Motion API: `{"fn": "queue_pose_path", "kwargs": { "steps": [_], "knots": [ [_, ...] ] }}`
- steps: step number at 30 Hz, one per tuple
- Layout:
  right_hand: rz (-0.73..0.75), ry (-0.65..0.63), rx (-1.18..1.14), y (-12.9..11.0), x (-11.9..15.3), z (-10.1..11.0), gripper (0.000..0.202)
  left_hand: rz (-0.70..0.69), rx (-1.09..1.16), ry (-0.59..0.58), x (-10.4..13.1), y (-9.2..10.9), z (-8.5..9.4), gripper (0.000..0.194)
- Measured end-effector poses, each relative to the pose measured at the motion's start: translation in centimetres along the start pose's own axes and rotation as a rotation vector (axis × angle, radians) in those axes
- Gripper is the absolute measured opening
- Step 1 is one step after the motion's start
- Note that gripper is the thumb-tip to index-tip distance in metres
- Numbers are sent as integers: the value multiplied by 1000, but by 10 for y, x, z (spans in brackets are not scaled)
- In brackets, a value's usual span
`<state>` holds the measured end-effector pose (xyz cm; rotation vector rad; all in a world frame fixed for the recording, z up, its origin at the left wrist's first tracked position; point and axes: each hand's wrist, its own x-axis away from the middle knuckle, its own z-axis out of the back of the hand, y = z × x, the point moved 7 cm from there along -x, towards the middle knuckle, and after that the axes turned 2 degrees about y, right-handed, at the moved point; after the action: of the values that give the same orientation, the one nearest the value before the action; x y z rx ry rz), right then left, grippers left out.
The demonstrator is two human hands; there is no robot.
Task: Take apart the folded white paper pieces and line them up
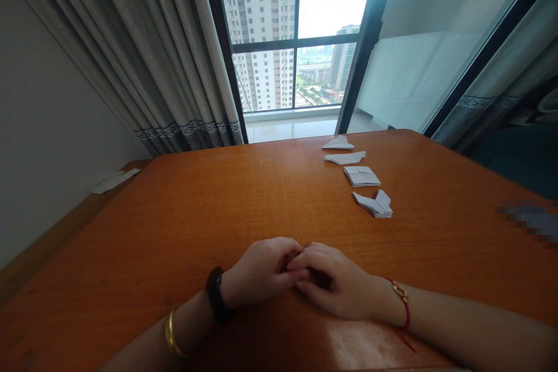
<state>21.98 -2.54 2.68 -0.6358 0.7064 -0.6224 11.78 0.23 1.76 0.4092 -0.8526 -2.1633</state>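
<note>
My left hand (265, 267) rests on the near part of the wooden table (209, 203), a black band on its wrist and a gold bangle further up the arm. Meeting it from the other side, my right hand (335, 279) wears a red cord bracelet. The fingers of both are curled in and touch each other; no object shows between them. Beyond my right hand lie folded white papers in a row: a winged piece (375, 204), a square packet (361, 176), a long narrow piece (345, 158) and a paper plane (337, 142) at the far edge.
A blurred, pixelated flat object (532, 221) lies at the table's right edge. Some pale paper (115, 180) sits on a ledge by the left wall. Grey curtains (174, 58) and a window (296, 40) stand behind the table.
</note>
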Motion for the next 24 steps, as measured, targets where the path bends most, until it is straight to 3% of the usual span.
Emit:
{"fn": "queue_pose_path", "kwargs": {
  "steps": [24],
  "knots": [
    [-17, -3, -1, 1, 0, -1, 24, -3, 4, -3, 0, -2, -1, 15]
  ]
}}
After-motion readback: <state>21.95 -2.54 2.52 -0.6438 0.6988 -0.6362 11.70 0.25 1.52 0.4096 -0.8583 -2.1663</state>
